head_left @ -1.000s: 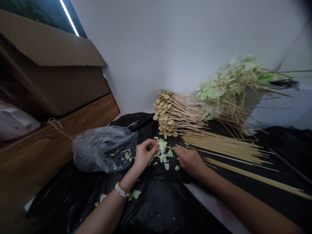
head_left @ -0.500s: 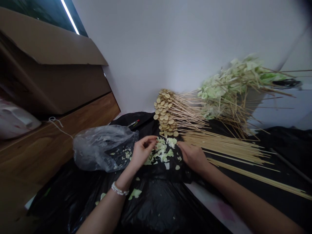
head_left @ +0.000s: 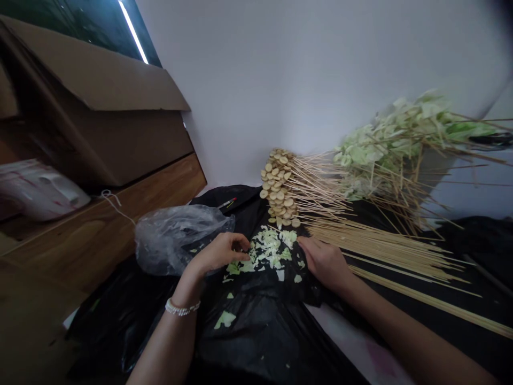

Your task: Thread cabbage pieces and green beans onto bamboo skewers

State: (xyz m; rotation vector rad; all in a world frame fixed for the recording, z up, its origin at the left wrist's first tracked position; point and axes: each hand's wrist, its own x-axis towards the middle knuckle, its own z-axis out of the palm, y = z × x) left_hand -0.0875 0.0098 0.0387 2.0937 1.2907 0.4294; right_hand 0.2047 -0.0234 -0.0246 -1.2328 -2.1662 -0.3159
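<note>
Left hand (head_left: 216, 253) lies palm down at the edge of the chopped cabbage (head_left: 266, 248), fingers loosely curled; cannot tell if they pinch a scrap. A pearl bracelet (head_left: 182, 307) sits on that wrist. Right hand (head_left: 324, 262) is open, palm down, fingers together, on the black plastic sheet (head_left: 256, 342), just right of the cabbage and holding nothing visible.

The cabbage lies in a loose pile on the sheet between the hands, with stray bits nearer the body. Bare bamboo skewers (head_left: 385, 248) fan out just beyond the right hand. Past the pile, skewers of round tan slices (head_left: 278, 187) are stacked with their points toward the hands. Skewers loaded with cabbage leaves (head_left: 385, 144) are heaped up and to the right, against a white wall (head_left: 280, 80).

Left of the left hand, touching distance from it, sits a clear plastic bag (head_left: 176, 240) with cabbage scraps inside. A pen (head_left: 227, 203) lies on the sheet beyond it. Farther left are a wooden ledge (head_left: 100, 224), a white string (head_left: 114, 200), a white bag (head_left: 40, 190) and a cardboard box (head_left: 92, 107).
</note>
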